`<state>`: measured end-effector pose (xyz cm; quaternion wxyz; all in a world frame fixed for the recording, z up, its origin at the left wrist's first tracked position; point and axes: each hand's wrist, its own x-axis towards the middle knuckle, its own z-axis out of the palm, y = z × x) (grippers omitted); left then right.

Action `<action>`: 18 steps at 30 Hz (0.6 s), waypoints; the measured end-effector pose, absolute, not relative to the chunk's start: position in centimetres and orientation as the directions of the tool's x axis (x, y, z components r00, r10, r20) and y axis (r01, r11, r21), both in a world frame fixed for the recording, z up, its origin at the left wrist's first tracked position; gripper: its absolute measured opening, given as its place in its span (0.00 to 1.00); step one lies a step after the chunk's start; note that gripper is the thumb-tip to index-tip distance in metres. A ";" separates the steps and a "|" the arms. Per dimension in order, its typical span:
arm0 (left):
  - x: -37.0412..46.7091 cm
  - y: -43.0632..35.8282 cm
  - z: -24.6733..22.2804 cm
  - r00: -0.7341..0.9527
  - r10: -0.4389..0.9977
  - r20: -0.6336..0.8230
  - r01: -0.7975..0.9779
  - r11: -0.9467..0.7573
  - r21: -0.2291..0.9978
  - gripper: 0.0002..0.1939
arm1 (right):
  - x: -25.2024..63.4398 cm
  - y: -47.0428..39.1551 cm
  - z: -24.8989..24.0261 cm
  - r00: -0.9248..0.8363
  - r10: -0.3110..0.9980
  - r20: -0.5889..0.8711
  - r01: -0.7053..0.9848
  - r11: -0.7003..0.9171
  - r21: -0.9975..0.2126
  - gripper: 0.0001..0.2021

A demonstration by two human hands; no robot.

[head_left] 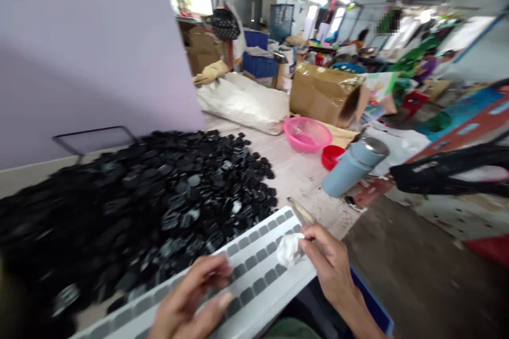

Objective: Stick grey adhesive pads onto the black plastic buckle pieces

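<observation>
A long white tray lies slanted across the lower middle, with rows of grey, rounded-square pieces on it. My right hand pinches a crumpled white cloth or tissue between thumb and fingers, over the tray's far right end. Over the tray's middle is my left hand, somewhat blurred, its thumb and fingers apart with nothing visible between them. Beyond the tray, a large heap of small black pieces spreads over the table, with a few clear or whitish bits among them.
A blue-grey bottle stands at the right, near a red bowl and a pink basin. Behind them are a cardboard box and a white sack. A thin black frame rises behind the heap. People are in the background.
</observation>
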<state>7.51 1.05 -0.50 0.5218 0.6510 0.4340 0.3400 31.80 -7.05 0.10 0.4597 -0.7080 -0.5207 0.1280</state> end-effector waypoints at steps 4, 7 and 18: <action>9.8 1.2 1.7 0.638 0.752 -0.169 -0.084 0.286 0.955 0.26 | 27.5 -4.8 1.8 0.151 0.963 0.222 0.510 0.117 -0.852 0.08; 10.3 1.0 2.3 0.618 0.738 -0.269 -0.117 0.425 0.898 0.16 | 26.6 -4.4 2.4 0.121 0.984 0.131 0.386 0.075 -0.920 0.08; 9.5 0.4 1.8 0.588 0.720 -0.369 -0.168 0.555 0.815 0.17 | 26.3 -2.9 0.2 0.230 0.966 -0.121 -0.441 -0.008 -0.898 0.05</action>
